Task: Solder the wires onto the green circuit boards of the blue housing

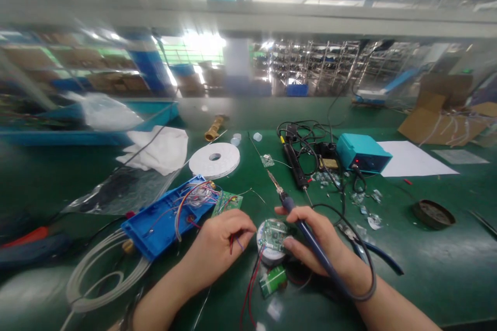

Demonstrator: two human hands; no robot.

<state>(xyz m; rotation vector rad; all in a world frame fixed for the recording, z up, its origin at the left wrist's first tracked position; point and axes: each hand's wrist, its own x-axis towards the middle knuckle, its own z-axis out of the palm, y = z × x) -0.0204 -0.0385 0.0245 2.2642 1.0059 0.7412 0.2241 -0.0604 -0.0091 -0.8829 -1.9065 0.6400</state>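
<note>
My right hand (320, 240) is closed around a soldering iron (306, 232) with a dark blue handle. Its tip points up and away, toward the far side of the bench. The thumb of that hand touches the edge of a green circuit board (275, 235), which rests on a round white roll (267, 256). Just left of the board, my left hand (225, 238) pinches thin red and purple wires (237, 243). Behind that hand lies an opened blue plastic housing (163, 225), with coloured wires running to a second green board (229, 202).
Pliers (361, 248) lie right of my right hand, near a round tin (434, 213). Farther back stand a teal soldering station (363, 152) and a black electric screwdriver (294, 163). A white reel (215, 160), coiled clear tubing (77, 279) and a green wrapped battery-like block (273, 282) surround the hands.
</note>
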